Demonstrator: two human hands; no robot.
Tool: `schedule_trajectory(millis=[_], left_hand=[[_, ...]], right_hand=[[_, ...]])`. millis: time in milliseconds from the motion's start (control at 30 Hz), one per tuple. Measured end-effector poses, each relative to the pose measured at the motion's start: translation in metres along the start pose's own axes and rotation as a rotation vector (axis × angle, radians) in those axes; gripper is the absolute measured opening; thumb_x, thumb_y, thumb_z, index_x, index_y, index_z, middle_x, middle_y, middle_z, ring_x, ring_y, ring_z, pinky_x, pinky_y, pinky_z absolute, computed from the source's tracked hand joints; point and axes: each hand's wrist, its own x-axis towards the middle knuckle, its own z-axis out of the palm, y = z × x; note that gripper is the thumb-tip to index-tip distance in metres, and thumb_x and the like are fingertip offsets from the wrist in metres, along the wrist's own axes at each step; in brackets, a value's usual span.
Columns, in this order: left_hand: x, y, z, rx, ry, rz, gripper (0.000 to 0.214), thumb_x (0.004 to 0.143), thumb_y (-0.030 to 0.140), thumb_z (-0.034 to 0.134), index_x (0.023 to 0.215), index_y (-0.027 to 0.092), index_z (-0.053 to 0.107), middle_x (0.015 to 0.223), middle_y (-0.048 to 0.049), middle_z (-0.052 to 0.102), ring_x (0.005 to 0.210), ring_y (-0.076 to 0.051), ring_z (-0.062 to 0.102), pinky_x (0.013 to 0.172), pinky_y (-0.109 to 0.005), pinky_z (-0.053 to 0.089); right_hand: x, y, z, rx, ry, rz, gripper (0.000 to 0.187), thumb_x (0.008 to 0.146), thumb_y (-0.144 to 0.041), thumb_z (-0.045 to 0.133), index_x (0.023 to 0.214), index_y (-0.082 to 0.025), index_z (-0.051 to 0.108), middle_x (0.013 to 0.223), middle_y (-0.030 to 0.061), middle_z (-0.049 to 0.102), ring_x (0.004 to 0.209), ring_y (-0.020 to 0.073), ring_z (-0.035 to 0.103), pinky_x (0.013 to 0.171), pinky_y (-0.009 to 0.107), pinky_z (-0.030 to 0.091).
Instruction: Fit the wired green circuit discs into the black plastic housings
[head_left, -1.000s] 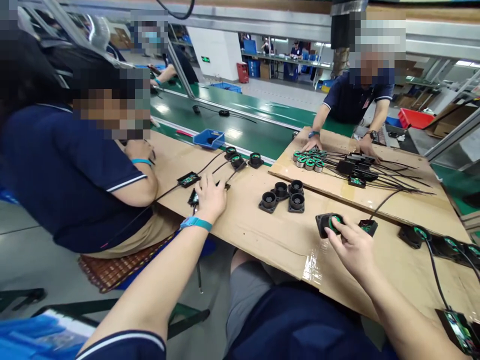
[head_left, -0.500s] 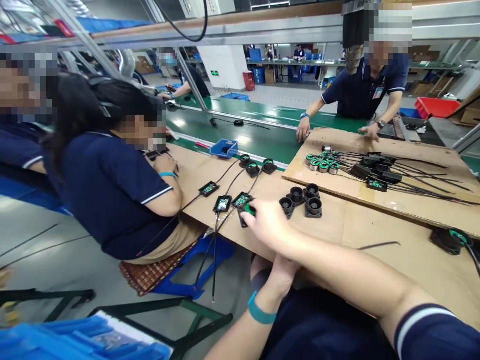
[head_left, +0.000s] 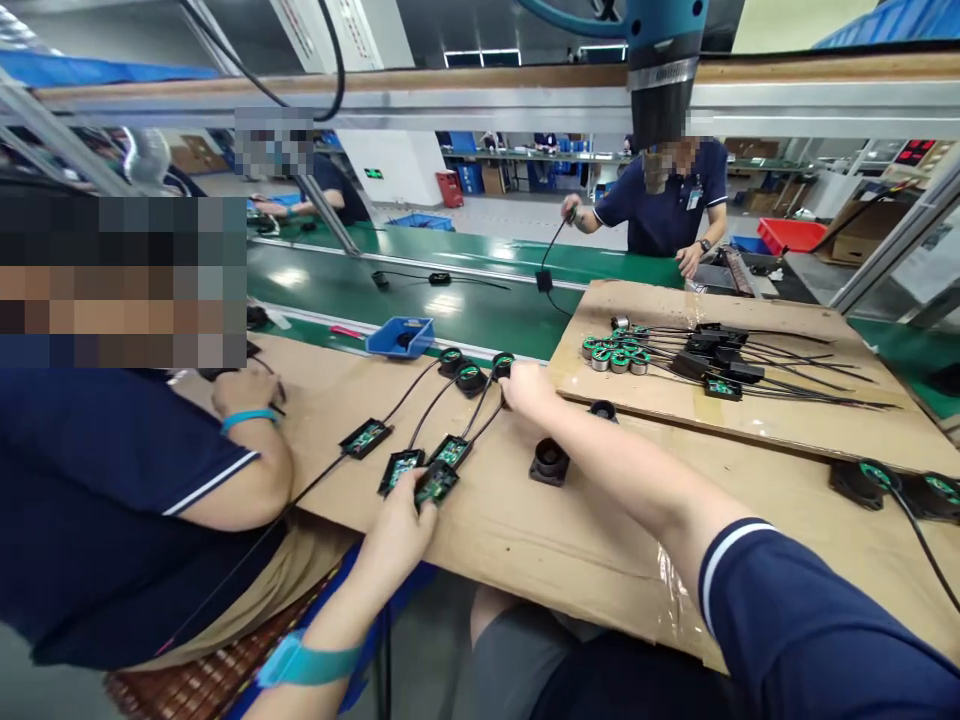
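My left hand (head_left: 401, 525) pinches a small black cased circuit board (head_left: 437, 483) at the near edge of the cardboard-covered bench (head_left: 525, 530). Two more boards (head_left: 400, 468) lie to its left, each wired to a round black part (head_left: 471, 378) farther back. My right hand (head_left: 523, 385) reaches across the bench, fingers closed over another round part that it hides, next to the row of round parts. A black square housing (head_left: 550, 461) stands just below my right forearm.
A person in a dark blue shirt (head_left: 127, 500) sits close on the left. A raised cardboard sheet (head_left: 750, 410) carries several green-topped round parts (head_left: 615, 352) and wired boards. Behind are a blue tray (head_left: 401, 336), a green conveyor (head_left: 450, 290) and a standing person (head_left: 664, 200).
My right hand has gone from the near boards up to the row of round parts. My left hand has come up from under the arm and taken hold of the nearest board. The view shifted right.
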Motion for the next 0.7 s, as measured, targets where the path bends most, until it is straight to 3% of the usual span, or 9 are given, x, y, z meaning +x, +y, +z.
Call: schedule_trajectory(millis=[67, 133, 200, 233, 333, 400, 467, 567, 700], left_hand=[[0.012, 0.000, -0.001, 0.061, -0.018, 0.013, 0.043, 0.066, 0.031, 0.070, 0.105, 0.020, 0.057, 0.070, 0.0005, 0.060, 0.059, -0.022, 0.064, 0.050, -0.030, 0.049], [0.018, -0.001, -0.001, -0.084, -0.192, -0.092, 0.049, 0.068, 0.040, 0.072, 0.109, 0.021, 0.054, 0.072, 0.0009, 0.062, 0.058, -0.023, 0.066, 0.049, -0.030, 0.049], [0.019, -0.004, 0.001, -0.219, -0.343, -0.177, 0.055, 0.067, 0.051, 0.075, 0.107, 0.021, 0.051, 0.075, 0.0007, 0.063, 0.060, -0.023, 0.068, 0.049, -0.030, 0.050], [0.018, -0.006, 0.002, -0.209, -0.350, -0.176, 0.054, 0.067, 0.055, 0.075, 0.103, 0.021, 0.052, 0.074, 0.0007, 0.063, 0.061, -0.024, 0.068, 0.049, -0.030, 0.050], [0.012, -0.008, 0.009, 0.136, -0.089, 0.025, 0.040, 0.074, 0.054, 0.066, 0.093, 0.020, 0.057, 0.079, -0.0047, 0.065, 0.073, -0.028, 0.067, 0.065, -0.040, 0.056], [0.003, -0.003, 0.016, 0.421, 0.152, 0.241, 0.033, 0.083, 0.045, 0.057, 0.103, 0.018, 0.061, 0.101, -0.0138, 0.068, 0.100, -0.036, 0.066, 0.091, -0.053, 0.053], [-0.008, 0.006, 0.028, 0.551, 0.280, 0.446, 0.036, 0.089, 0.039, 0.053, 0.116, 0.016, 0.060, 0.122, -0.0197, 0.063, 0.122, -0.041, 0.056, 0.106, -0.061, 0.042], [-0.022, 0.023, 0.065, 0.436, 0.172, 0.618, 0.051, 0.090, 0.040, 0.061, 0.133, 0.016, 0.052, 0.134, -0.0207, 0.057, 0.131, -0.038, 0.051, 0.113, -0.058, 0.039], [-0.021, 0.046, 0.131, 0.146, -0.045, 0.470, 0.089, 0.076, 0.046, 0.080, 0.147, 0.016, 0.036, 0.147, -0.0222, 0.048, 0.137, -0.037, 0.049, 0.112, -0.054, 0.042]], right_hand=[[0.009, 0.034, -0.016, -0.062, 0.057, -0.017, 0.033, 0.101, -0.026, 0.045, 0.121, -0.010, 0.066, 0.129, 0.0203, 0.062, 0.125, 0.0287, 0.050, 0.104, 0.042, 0.039], [0.019, 0.074, -0.034, -0.124, 0.093, 0.007, 0.032, 0.099, -0.023, 0.046, 0.121, -0.008, 0.065, 0.134, 0.0218, 0.059, 0.131, 0.0315, 0.041, 0.109, 0.048, 0.030], [0.030, 0.112, -0.049, -0.166, 0.092, 0.062, 0.035, 0.095, -0.026, 0.052, 0.120, -0.004, 0.064, 0.133, 0.0246, 0.058, 0.130, 0.0338, 0.041, 0.110, 0.052, 0.026], [0.036, 0.127, -0.053, -0.176, 0.077, 0.090, 0.036, 0.093, -0.028, 0.057, 0.118, -0.003, 0.065, 0.129, 0.0250, 0.061, 0.127, 0.0340, 0.044, 0.109, 0.052, 0.026], [0.054, 0.150, -0.051, -0.167, 0.021, 0.132, 0.027, 0.084, -0.024, 0.066, 0.100, -0.004, 0.070, 0.105, 0.0207, 0.070, 0.110, 0.0303, 0.056, 0.107, 0.048, 0.028], [0.062, 0.152, -0.045, -0.146, 0.034, 0.119, 0.020, 0.083, -0.021, 0.067, 0.094, -0.005, 0.071, 0.098, 0.0191, 0.071, 0.105, 0.0284, 0.059, 0.108, 0.046, 0.027], [0.064, 0.154, -0.046, -0.133, 0.089, 0.101, 0.024, 0.088, -0.022, 0.062, 0.102, -0.004, 0.069, 0.107, 0.0212, 0.070, 0.110, 0.0295, 0.058, 0.110, 0.045, 0.027], [0.047, 0.164, -0.067, -0.040, 0.292, 0.060, 0.041, 0.096, -0.030, 0.056, 0.128, -0.005, 0.057, 0.119, 0.0211, 0.066, 0.115, 0.0303, 0.058, 0.105, 0.045, 0.037], [-0.032, 0.187, -0.137, 0.308, 0.770, -0.165, 0.046, 0.096, -0.039, 0.061, 0.133, -0.011, 0.053, 0.118, 0.0130, 0.067, 0.105, 0.0246, 0.064, 0.093, 0.043, 0.051]])
